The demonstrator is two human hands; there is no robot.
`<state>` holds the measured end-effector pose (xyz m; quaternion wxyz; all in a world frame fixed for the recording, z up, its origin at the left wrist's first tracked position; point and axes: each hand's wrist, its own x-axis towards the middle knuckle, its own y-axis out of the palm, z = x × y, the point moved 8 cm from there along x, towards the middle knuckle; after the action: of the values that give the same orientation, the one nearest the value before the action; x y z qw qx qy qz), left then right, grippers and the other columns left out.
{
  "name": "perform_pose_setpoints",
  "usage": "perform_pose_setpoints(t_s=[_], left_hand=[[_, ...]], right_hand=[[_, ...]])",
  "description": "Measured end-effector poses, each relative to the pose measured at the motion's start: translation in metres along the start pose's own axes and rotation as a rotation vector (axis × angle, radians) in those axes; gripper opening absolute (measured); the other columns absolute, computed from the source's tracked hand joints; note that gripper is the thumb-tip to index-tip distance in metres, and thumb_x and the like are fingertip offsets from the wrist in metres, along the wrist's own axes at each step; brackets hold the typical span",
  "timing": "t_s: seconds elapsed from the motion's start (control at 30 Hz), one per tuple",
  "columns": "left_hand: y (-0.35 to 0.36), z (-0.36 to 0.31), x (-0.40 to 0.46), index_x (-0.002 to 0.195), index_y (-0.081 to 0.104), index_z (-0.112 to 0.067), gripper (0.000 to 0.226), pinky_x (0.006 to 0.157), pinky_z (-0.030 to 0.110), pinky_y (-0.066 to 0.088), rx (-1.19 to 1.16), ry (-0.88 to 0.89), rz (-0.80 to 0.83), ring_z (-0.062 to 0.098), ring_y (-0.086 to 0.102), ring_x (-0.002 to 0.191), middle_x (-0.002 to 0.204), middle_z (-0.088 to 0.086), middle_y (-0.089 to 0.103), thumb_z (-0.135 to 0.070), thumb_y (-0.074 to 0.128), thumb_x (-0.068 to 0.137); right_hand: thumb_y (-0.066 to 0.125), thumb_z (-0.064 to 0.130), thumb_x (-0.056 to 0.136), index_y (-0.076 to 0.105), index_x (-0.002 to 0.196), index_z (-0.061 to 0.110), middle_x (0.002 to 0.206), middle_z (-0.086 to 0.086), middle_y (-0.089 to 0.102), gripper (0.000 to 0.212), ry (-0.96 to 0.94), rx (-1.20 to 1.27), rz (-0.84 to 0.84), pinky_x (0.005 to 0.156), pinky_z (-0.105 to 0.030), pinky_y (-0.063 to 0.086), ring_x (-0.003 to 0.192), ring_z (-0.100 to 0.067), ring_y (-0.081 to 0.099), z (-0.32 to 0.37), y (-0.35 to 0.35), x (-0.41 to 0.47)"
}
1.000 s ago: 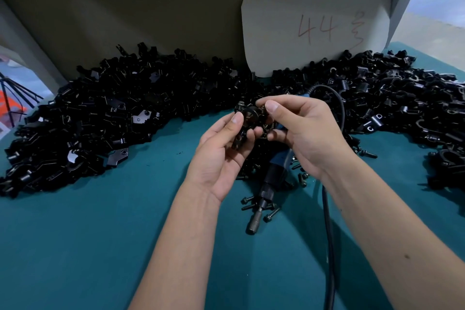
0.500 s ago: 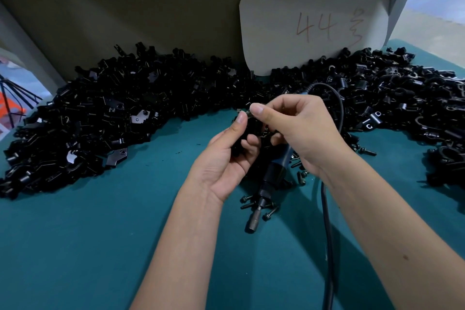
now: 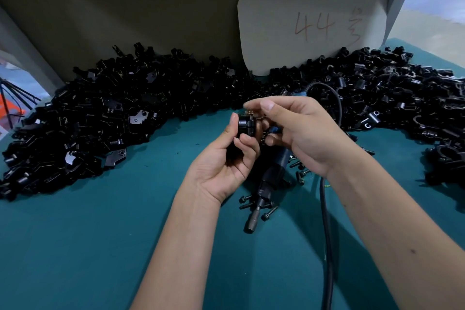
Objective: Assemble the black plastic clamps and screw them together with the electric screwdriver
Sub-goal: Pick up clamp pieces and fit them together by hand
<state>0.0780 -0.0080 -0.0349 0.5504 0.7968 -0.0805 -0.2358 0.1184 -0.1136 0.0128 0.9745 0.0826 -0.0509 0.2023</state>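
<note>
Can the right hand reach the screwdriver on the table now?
Probably not yet: the right hand pinches a screw at the clamp. The screwdriver lies uncovered just beneath it, so the way looks free.

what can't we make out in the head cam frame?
Head view only:
- Clamp: mostly covered by the left hand; how its halves mate is hidden.
- Small part on top of the clamp, at the right hand fingertips: blurred, and too small to identify.
- Electric screwdriver: upper body hidden under the right hand.
- Cable: cut off by the bottom edge.
</note>
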Motion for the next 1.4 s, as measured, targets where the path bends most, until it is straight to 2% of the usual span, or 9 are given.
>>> perform_pose_setpoints(t_s=[0.23,0.37,0.57,0.7,0.83,0.97,1.07,1.27,1.4], left_hand=[[-0.002,0.000,0.000,0.106,0.070,0.000,0.035,0.050,0.014,0.054,0.111,0.012,-0.012,0.012,0.061,0.060,0.093,0.017,0.069,-0.017,0.078,0.076],[-0.003,-0.004,0.001,0.095,0.079,-0.002,0.027,0.050,0.013,0.053,0.193,0.053,-0.035,0.010,0.060,0.059,0.091,0.015,0.070,-0.016,0.081,0.072],[-0.005,-0.012,0.001,0.111,0.068,-0.002,0.043,0.050,0.013,0.053,0.193,0.117,-0.046,0.010,0.060,0.060,0.096,0.014,0.068,-0.016,0.080,0.073],[-0.003,-0.014,0.001,0.094,0.081,-0.007,0.023,0.052,0.012,0.053,0.260,0.138,-0.011,0.008,0.060,0.061,0.095,0.012,0.071,-0.019,0.080,0.074],[-0.004,-0.018,0.002,0.090,0.083,-0.008,0.019,0.055,0.011,0.053,0.333,0.194,-0.029,0.007,0.061,0.062,0.094,0.011,0.073,-0.020,0.078,0.077],[-0.002,-0.028,0.003,0.104,0.070,-0.007,0.026,0.062,0.017,0.055,0.481,0.380,-0.074,0.009,0.064,0.067,0.085,0.004,0.073,-0.020,0.075,0.082],[-0.003,-0.033,0.000,0.104,0.065,-0.008,0.028,0.065,0.025,0.054,0.513,0.461,-0.118,0.012,0.063,0.067,0.084,0.004,0.069,-0.019,0.073,0.080],[-0.006,-0.037,-0.003,0.117,0.067,-0.005,0.043,0.069,0.031,0.048,0.547,0.510,-0.258,0.020,0.058,0.077,0.102,0.024,0.072,-0.036,0.074,0.088],[-0.010,-0.045,-0.005,0.087,0.057,-0.015,0.014,0.067,0.033,0.044,0.611,0.621,-0.321,0.020,0.055,0.076,0.082,0.005,0.064,-0.019,0.069,0.094]], right_hand=[[0.078,0.019,0.091,0.082,0.086,0.010,0.074,-0.007,0.068,0.011,-0.029,-0.063,-0.076,0.051,-0.019,0.044,0.060,-0.010,0.056,0.002,0.000,0.000],[0.088,0.030,0.074,0.073,0.070,0.013,0.063,-0.002,0.062,0.024,-0.053,-0.070,-0.194,0.047,-0.020,0.041,0.051,-0.008,0.051,0.002,-0.004,0.000],[0.067,0.020,0.100,0.081,0.101,0.009,0.090,-0.016,0.067,0.018,-0.021,0.080,-0.063,0.055,-0.020,0.044,0.066,-0.019,0.051,-0.005,0.010,-0.001],[0.074,0.022,0.091,0.080,0.095,0.005,0.088,-0.015,0.071,0.019,-0.028,0.090,-0.124,0.051,-0.020,0.041,0.073,-0.028,0.053,-0.005,0.008,-0.002],[0.081,0.023,0.085,0.080,0.085,0.008,0.075,-0.004,0.071,0.015,-0.040,0.105,-0.214,0.046,-0.019,0.040,0.059,-0.012,0.059,-0.005,0.008,-0.002],[0.081,0.026,0.091,0.080,0.089,0.016,0.072,0.006,0.071,0.011,-0.089,-0.029,-0.268,0.047,-0.023,0.046,0.057,-0.006,0.060,-0.002,0.005,-0.002],[0.084,0.023,0.089,0.079,0.099,0.015,0.086,-0.006,0.077,0.014,-0.118,-0.153,-0.237,0.051,-0.026,0.051,0.065,-0.011,0.065,-0.001,0.008,-0.002],[0.087,0.015,0.085,0.079,0.100,0.017,0.074,-0.006,0.075,0.017,-0.163,-0.287,-0.201,0.053,-0.028,0.054,0.064,-0.023,0.071,0.002,0.014,-0.001],[0.089,0.015,0.081,0.079,0.100,0.024,0.086,0.007,0.078,0.024,-0.204,-0.440,-0.154,0.065,-0.034,0.061,0.082,-0.014,0.076,0.005,0.021,-0.003]])
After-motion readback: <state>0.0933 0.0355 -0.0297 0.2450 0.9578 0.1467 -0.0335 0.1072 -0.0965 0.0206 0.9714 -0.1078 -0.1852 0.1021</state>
